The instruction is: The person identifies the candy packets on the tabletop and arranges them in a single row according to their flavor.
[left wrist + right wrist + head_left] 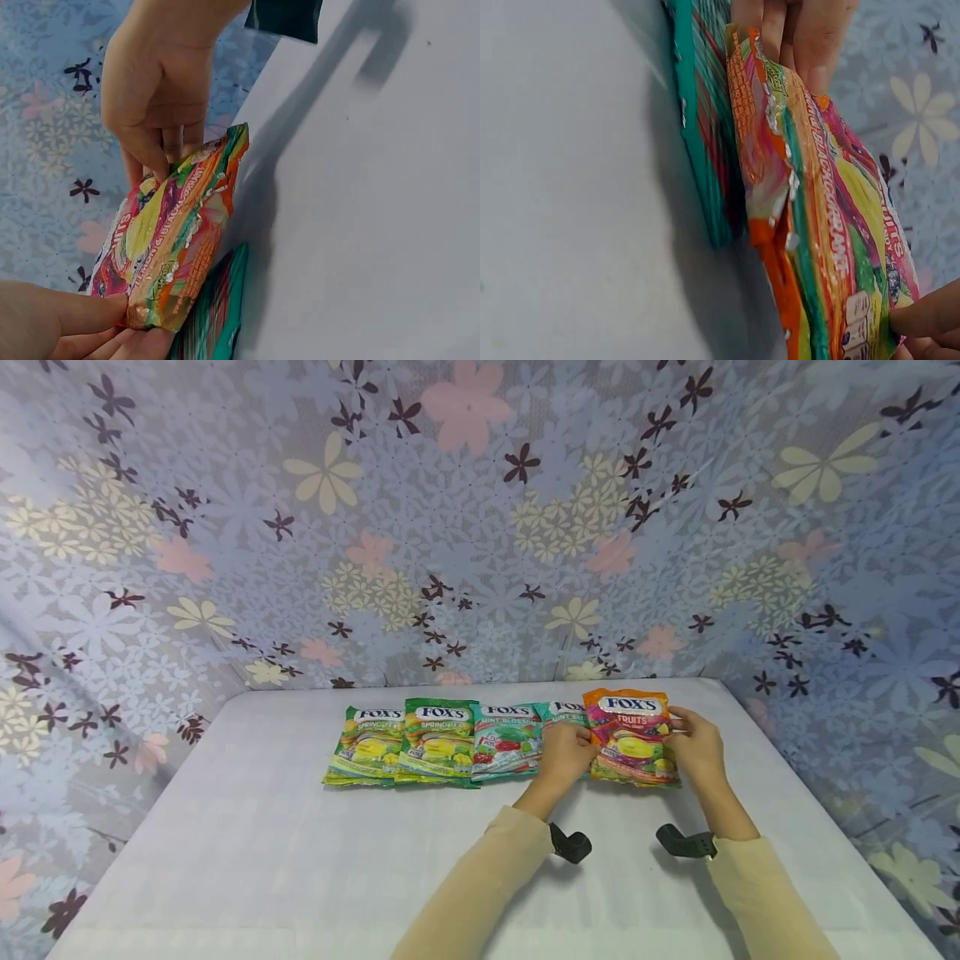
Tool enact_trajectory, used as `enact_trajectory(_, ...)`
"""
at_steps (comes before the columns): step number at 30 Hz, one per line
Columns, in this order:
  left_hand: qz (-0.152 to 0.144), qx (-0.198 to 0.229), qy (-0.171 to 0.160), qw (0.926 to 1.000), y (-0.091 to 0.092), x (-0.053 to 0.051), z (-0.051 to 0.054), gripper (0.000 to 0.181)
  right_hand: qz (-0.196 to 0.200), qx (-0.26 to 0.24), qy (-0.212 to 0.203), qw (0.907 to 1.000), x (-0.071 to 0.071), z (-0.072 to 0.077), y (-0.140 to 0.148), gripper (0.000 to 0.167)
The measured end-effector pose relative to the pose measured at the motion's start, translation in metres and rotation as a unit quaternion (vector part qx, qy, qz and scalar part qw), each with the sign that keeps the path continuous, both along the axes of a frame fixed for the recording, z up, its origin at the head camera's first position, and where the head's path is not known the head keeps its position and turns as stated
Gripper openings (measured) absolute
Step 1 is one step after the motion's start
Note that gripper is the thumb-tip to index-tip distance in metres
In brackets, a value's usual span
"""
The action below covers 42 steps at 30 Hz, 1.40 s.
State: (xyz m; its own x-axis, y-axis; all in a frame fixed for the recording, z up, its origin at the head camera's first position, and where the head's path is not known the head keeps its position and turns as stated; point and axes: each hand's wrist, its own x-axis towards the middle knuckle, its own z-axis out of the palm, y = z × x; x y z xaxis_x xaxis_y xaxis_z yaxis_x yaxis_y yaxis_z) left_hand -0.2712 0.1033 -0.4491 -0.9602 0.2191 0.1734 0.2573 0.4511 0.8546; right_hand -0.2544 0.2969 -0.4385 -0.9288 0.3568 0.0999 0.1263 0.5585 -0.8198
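Observation:
Both hands hold an orange and magenta Fox's Fruits candy bag (630, 739) by its two sides. My left hand (564, 756) pinches its left edge; the thumb lies on the front in the left wrist view, where that hand (75, 322) shows at lower left. On the opposite edge, my right hand (699, 752) grips with thumb in front and fingers behind. The bag is raised off the white table, overlapping a teal Fox's candy bag (561, 713) partly hidden behind it and my left hand. That teal bag (701, 127) appears beneath in the right wrist view.
Left of the hands, a teal Mint Blossom bag (507, 743) and two green Spring Tea bags, one (437, 743) overlapping the other (367, 747), lie in a row. They rest on a white-covered table (337, 868). Flowered cloth (465, 527) rises behind it.

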Motion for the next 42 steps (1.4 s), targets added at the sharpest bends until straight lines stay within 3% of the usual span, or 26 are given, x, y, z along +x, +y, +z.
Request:
enact_trajectory(4, 0.011, -0.009, -0.020, 0.9997, 0.011, -0.001, 0.002, 0.020, -0.017, -0.010, -0.012, 0.9997, -0.005, -0.002, 0.008, 0.058)
enact_trajectory(10, -0.002, 0.005, -0.053, 0.9986, 0.022, -0.002, 0.007, 0.026, -0.035, -0.032, -0.025, 0.9986, -0.013, -0.004, 0.018, 0.059)
enact_trajectory(13, -0.011, -0.001, -0.061, 0.9981, 0.027, 0.000, 0.010, 0.010, -0.046, -0.041, -0.027, 0.9978, -0.016, -0.005, 0.023, 0.057)
enact_trajectory(18, -0.012, -0.002, -0.078, 0.9969, 0.036, 0.005, 0.014, 0.034, -0.063, -0.075, -0.037, 0.9945, -0.020, -0.010, 0.028, 0.059)
enact_trajectory(23, 0.009, 0.009, -0.100, 0.9949, 0.039, 0.005, 0.011, 0.014, -0.057, -0.097, -0.055, 0.9921, -0.022, -0.016, 0.032, 0.059)
enact_trajectory(26, 0.013, 0.015, -0.113, 0.9934, 0.040, 0.004, 0.009, 0.032, -0.057, -0.099, -0.059, 0.9917, -0.023, -0.018, 0.035, 0.056)
enact_trajectory(33, 0.011, 0.027, -0.151, 0.9881, 0.041, 0.006, 0.012, 0.035, -0.061, -0.110, -0.055, 0.9905, -0.023, -0.021, 0.035, 0.052)
enact_trajectory(42, -0.024, 0.028, -0.131, 0.9907, 0.035, 0.008, 0.013, 0.026, -0.064, -0.102, -0.049, 0.9916, -0.023, -0.027, 0.036, 0.048)
